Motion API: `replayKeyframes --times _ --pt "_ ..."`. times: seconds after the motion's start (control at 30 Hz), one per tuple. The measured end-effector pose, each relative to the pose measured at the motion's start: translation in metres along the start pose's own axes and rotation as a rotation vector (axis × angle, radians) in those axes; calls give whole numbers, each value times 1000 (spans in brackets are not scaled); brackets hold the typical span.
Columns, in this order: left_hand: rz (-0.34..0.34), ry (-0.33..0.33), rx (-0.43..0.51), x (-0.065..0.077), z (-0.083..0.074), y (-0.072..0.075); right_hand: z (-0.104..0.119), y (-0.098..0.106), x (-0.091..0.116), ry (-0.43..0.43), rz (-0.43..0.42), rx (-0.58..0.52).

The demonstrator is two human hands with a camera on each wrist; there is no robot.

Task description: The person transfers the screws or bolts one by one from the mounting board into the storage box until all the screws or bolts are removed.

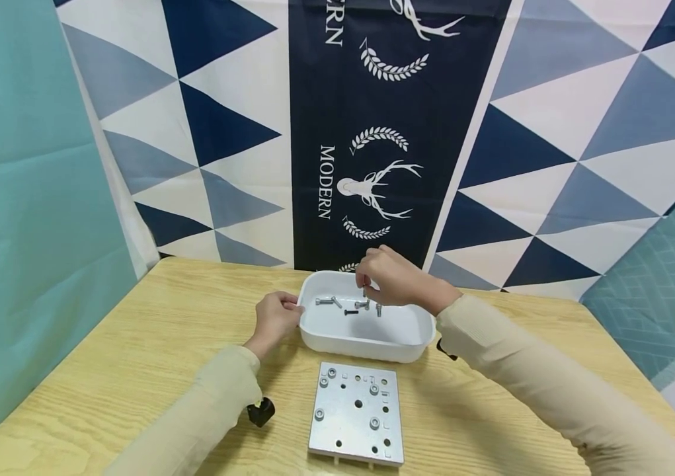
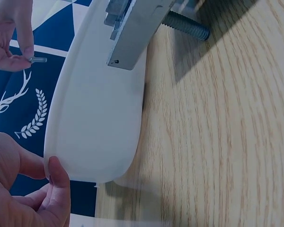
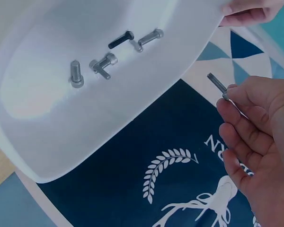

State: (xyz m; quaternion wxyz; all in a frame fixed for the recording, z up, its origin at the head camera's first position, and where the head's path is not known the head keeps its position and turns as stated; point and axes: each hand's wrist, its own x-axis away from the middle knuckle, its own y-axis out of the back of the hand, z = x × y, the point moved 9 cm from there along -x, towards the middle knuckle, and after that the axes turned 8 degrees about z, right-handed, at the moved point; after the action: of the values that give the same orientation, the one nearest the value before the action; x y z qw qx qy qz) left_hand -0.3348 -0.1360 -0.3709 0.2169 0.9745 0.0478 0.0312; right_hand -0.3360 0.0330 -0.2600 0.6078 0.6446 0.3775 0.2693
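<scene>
My right hand (image 1: 393,277) is raised over the far side of a white plastic tray (image 1: 367,347). Between thumb and forefinger it pinches a small silver socket head bolt (image 3: 217,84), threaded end pointing away from the fingers. My left hand (image 1: 274,320) grips the tray's left rim, its thumb and fingers on either side of the wall in the left wrist view. Inside the tray lie several loose bolts: a black one (image 3: 120,39) and silver ones, such as a short thick bolt (image 3: 76,74) lying apart from the others.
In front of the tray sits a silver metal plate (image 1: 346,423) with drilled holes and several socket head bolts in it. A threaded shank (image 2: 187,24) sticks out from its underside. Patterned cloth (image 1: 242,132) hangs behind the wooden table (image 1: 135,370).
</scene>
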Motion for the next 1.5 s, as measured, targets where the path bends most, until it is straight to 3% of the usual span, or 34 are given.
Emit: replayKeyframes --times 0.53,0.77,1.03,1.27,1.5 --pt "13 20 24 -1 0 -5 -28 -17 -13 -70 62 -52" --pt "12 15 25 -1 -1 -6 -33 -28 -17 -66 96 -61" --pt "0 9 8 0 -1 -5 -36 -34 -16 -67 110 -147" --pt "-5 4 21 -1 -1 -2 -23 -31 -11 -54 127 -168" --pt "-7 16 25 0 0 0 19 -26 6 74 99 -122"
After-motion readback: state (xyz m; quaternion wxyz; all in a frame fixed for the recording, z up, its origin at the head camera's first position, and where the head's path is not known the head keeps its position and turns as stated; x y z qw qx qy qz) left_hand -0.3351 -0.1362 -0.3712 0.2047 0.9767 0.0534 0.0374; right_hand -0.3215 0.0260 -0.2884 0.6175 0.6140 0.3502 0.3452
